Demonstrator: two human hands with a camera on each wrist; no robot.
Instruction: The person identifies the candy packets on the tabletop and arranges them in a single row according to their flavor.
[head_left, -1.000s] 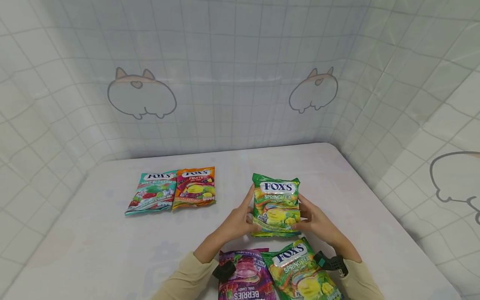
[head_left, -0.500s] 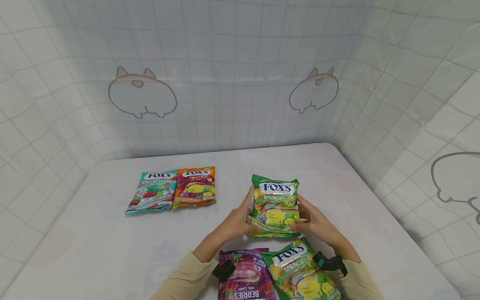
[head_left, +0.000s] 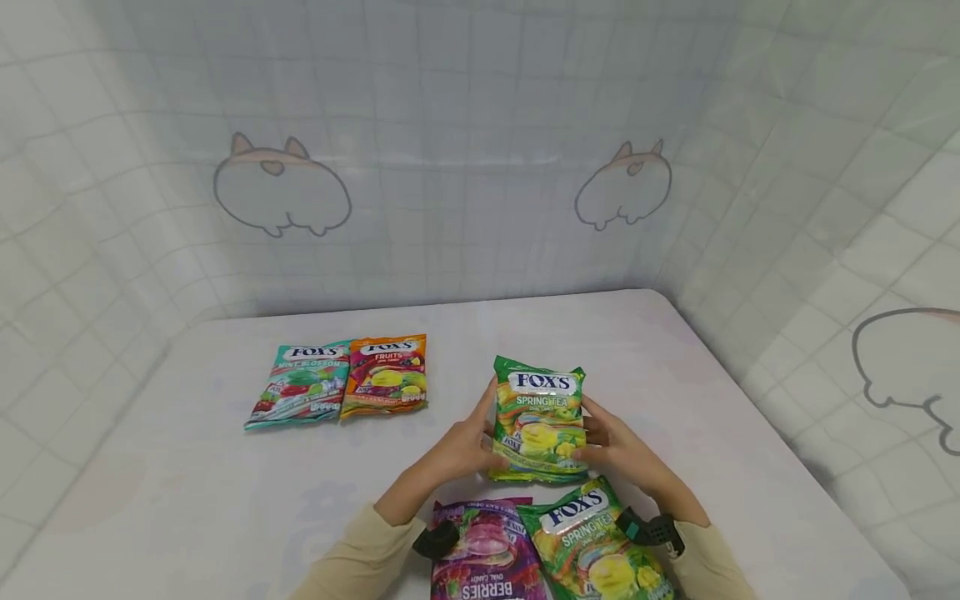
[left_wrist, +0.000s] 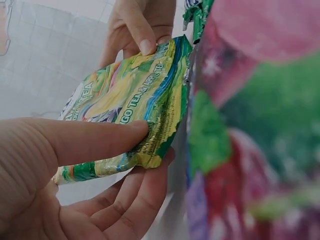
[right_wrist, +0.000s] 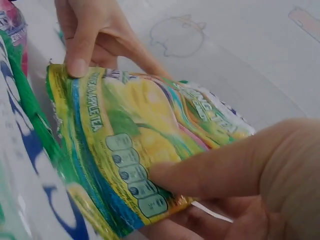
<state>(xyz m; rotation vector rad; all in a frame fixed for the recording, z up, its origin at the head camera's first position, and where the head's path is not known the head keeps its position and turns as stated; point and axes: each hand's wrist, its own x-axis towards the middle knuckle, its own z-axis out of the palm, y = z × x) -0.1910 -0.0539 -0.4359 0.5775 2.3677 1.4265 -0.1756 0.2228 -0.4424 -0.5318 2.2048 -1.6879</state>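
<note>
Between left grip (head_left: 463, 446) and right grip (head_left: 621, 446), green bag (head_left: 538, 423) pinched.

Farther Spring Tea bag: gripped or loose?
Gripped: left hand and right hand pinch the farther Spring Tea bag, thumbs on its front.

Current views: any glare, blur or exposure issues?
Head: brightest, faint sheen on the backdrop. Left wrist: dim, close berries bag out of focus, held Spring Tea bag sharper. Right wrist: also dim, other Spring Tea bag soft at left edge.
</note>
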